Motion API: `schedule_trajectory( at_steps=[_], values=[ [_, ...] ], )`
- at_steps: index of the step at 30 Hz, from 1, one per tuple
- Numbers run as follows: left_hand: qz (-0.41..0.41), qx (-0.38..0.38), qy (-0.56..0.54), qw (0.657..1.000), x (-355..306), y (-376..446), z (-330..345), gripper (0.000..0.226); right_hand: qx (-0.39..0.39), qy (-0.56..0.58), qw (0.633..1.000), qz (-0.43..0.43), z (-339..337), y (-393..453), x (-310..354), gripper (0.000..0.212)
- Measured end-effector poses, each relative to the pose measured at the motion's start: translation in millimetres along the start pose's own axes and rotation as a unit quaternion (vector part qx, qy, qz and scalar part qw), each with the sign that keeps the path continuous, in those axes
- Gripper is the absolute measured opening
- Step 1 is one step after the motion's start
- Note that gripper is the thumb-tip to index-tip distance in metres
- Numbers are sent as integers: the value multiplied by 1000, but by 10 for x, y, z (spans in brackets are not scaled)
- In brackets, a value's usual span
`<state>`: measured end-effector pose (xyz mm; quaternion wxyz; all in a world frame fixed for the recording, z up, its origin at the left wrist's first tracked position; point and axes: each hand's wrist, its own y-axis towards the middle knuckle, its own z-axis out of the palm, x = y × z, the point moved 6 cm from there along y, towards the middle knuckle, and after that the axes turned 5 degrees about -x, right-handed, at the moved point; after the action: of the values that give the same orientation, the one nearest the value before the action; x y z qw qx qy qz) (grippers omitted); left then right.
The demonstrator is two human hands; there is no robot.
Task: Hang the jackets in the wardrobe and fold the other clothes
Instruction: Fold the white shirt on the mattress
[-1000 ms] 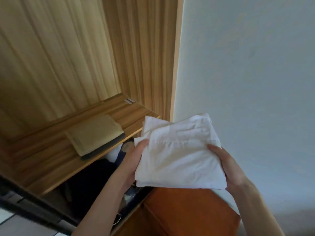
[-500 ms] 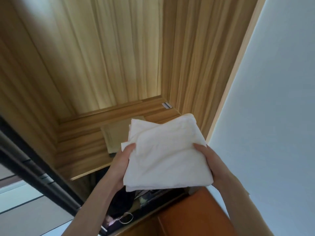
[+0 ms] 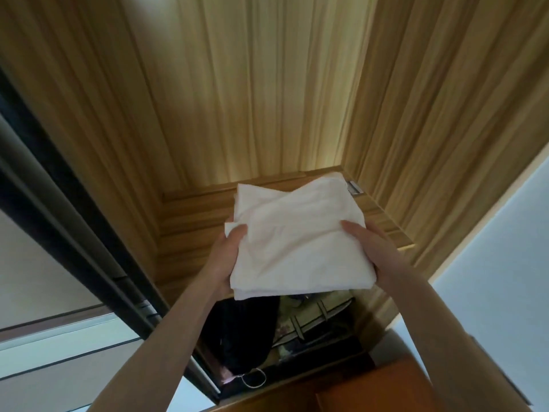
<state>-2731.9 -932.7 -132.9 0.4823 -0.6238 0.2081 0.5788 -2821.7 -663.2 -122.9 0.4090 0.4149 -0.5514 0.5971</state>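
A folded white garment is held up in front of the wardrobe's wooden shelf. My left hand grips its left edge, thumb on top. My right hand grips its right edge the same way. The garment hides the middle of the shelf, so the flat tan item seen there earlier is out of sight. Below the shelf hang dark clothes and hangers.
The wardrobe's wooden back and side panels rise above the shelf. A dark sliding-door frame runs along the left. An orange-brown wooden piece sits at the bottom right, beside a pale wall.
Both hands have carried the folded white garment leftward and forward, from beside the wall to over the wardrobe shelf. It now covers the tan item on the shelf.
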Motion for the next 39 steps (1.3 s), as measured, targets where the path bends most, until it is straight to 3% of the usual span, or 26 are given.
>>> schedule_trajectory(
  at_steps=[2, 5, 8, 12, 24, 29, 35, 39],
  values=[
    [9, -9, -1, 1000, -46, 162, -33, 12, 14, -11, 1000, 1, 119, 179, 42, 29],
    [16, -17, -5, 1000, -83, 408, -58, 11, 27, -24, 999, 5, 271, 511, 69, 47],
    [27, -33, -7, 999, -119, 629, -56, 14, 37, -35, 999, -10, 425, 833, 87, 40],
    [31, -61, -5, 998, -68, 937, -35, 15, 51, -45, 998, -5, 541, 1262, 10, 54],
    [-14, -129, -16, 991, 399, 1528, -9, 30, 61, -117, 991, 7, 671, 2027, -389, 57],
    [-52, -125, -19, 991, 672, 1643, 39, 27, 17, -269, 960, -74, 630, 2120, -551, 56],
    [-55, -130, -29, 990, 740, 1761, 25, 14, -11, -283, 955, -91, 585, 2155, -751, 49],
    [-15, -157, 23, 987, 681, 1835, -46, 11, -30, -308, 947, -89, 563, 2177, -769, 54]
  ],
)
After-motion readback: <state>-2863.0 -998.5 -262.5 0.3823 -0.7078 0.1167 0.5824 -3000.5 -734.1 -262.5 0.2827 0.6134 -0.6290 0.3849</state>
